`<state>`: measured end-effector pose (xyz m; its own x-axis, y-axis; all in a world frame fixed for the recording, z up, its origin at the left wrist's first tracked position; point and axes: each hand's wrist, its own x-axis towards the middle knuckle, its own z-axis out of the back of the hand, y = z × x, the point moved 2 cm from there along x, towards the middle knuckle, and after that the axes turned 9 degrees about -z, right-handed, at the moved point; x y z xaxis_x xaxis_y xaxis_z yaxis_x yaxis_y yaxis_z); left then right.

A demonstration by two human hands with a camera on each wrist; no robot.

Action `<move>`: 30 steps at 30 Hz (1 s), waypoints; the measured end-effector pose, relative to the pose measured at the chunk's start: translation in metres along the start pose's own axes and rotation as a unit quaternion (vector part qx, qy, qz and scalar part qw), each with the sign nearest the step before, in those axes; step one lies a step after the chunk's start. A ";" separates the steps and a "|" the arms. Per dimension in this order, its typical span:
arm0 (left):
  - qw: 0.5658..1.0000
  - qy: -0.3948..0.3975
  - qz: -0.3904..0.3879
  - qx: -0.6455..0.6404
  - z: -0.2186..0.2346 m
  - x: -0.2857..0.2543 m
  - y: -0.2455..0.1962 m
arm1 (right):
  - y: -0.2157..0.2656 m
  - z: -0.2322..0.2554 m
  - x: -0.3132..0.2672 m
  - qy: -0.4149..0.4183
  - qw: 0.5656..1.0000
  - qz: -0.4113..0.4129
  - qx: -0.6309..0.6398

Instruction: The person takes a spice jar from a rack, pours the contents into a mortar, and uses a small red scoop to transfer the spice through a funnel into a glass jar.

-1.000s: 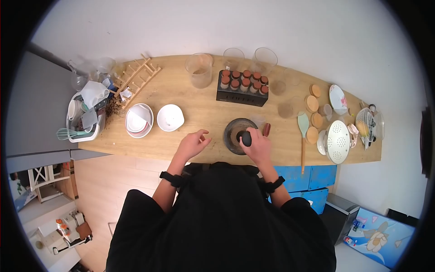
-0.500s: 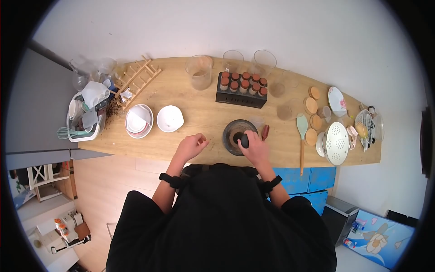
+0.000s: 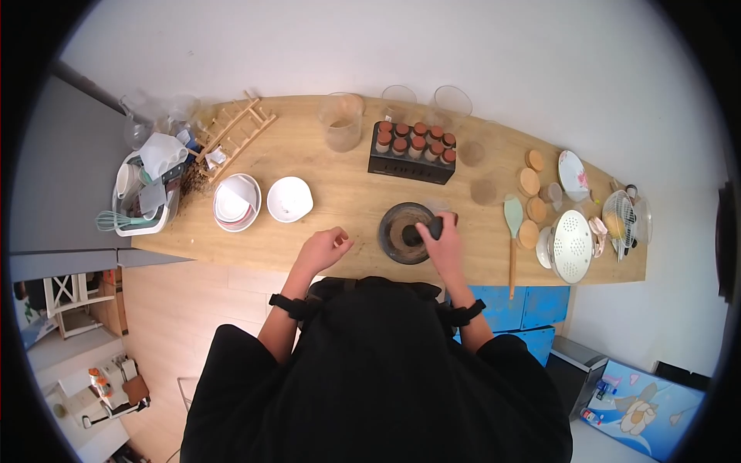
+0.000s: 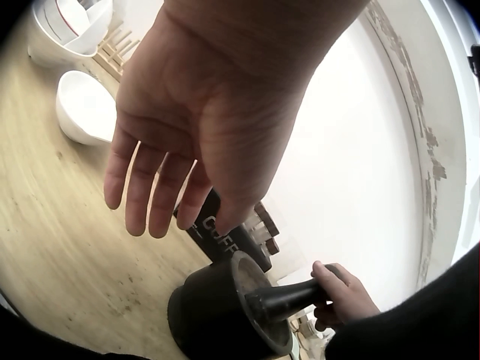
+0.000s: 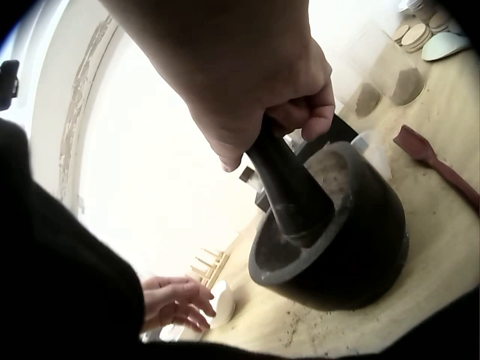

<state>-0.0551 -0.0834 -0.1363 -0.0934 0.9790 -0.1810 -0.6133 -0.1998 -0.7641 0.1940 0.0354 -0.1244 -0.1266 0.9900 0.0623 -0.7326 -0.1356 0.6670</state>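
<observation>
The black pestle (image 5: 289, 187) stands tilted in the dark stone mortar (image 3: 406, 231), its working end down among brownish powder on the bowl's left side and its handle leaning up and to the right. The right hand (image 3: 444, 245) wraps its fingers round that handle, so the pestle's long axis runs from this hand down leftward into the bowl. The mortar sits at the near edge of the wooden counter (image 3: 340, 193), directly in front of the person. The left hand (image 3: 324, 248) hovers open with relaxed fingers to the left of the mortar, holding nothing and clearly apart from it. Farther back stands a spice rack (image 3: 411, 149); two white bowls (image 3: 262, 202) lie left
</observation>
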 end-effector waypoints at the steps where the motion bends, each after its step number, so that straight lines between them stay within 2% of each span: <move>1: 1.000 -0.001 0.002 0.000 0.000 -0.002 0.003 | 0.003 0.004 0.001 0.002 1.000 0.001 0.001; 3: 1.000 -0.002 -0.003 0.008 -0.002 -0.002 0.012 | 0.004 0.015 0.004 0.008 0.988 -0.136 0.074; 5: 1.000 0.004 0.002 0.011 -0.002 -0.003 0.016 | -0.016 0.006 0.013 -0.015 0.986 -0.145 0.081; 7: 1.000 0.009 0.010 0.015 -0.002 -0.004 0.016 | -0.027 0.000 0.019 0.054 0.947 -0.271 0.163; 11: 1.000 0.013 0.014 0.022 0.000 -0.005 0.012 | -0.012 -0.007 0.017 0.037 0.942 -0.273 0.193; 17: 0.999 0.014 0.018 0.024 0.002 -0.007 0.013 | -0.008 -0.018 0.019 0.042 0.943 -0.294 0.149; 19: 0.999 0.019 0.019 0.023 0.002 -0.008 0.014 | -0.002 -0.014 0.016 0.109 0.926 -0.336 0.134; 20: 0.999 0.016 0.021 0.021 0.003 -0.008 0.013 | -0.010 -0.017 0.016 0.109 0.925 -0.337 0.133; 22: 0.999 0.014 0.022 0.019 0.003 -0.008 0.013 | -0.026 -0.021 0.019 0.177 0.946 -0.253 0.098; 23: 1.000 0.012 0.022 0.019 0.003 -0.008 0.013 | -0.031 -0.018 0.021 0.177 0.946 -0.253 0.097; 25: 1.000 0.012 0.021 0.017 0.001 -0.007 0.013 | -0.032 -0.010 0.025 0.172 0.976 -0.133 0.011; 26: 0.999 0.014 0.021 0.020 0.000 -0.007 0.013 | -0.017 -0.001 0.024 0.172 0.976 -0.134 0.011; 28: 0.999 0.015 0.020 0.023 0.000 -0.007 0.012 | 0.015 0.018 0.024 0.112 0.971 -0.116 -0.176; 30: 0.999 0.015 0.018 0.025 0.000 -0.006 0.011 | 0.030 0.024 0.027 0.121 0.965 -0.130 -0.192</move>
<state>-0.0610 -0.0916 -0.1437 -0.0933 0.9692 -0.2279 -0.6483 -0.2328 -0.7249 0.1853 0.0587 -0.0848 -0.0232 0.9608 -0.2761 -0.9487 0.0660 0.3094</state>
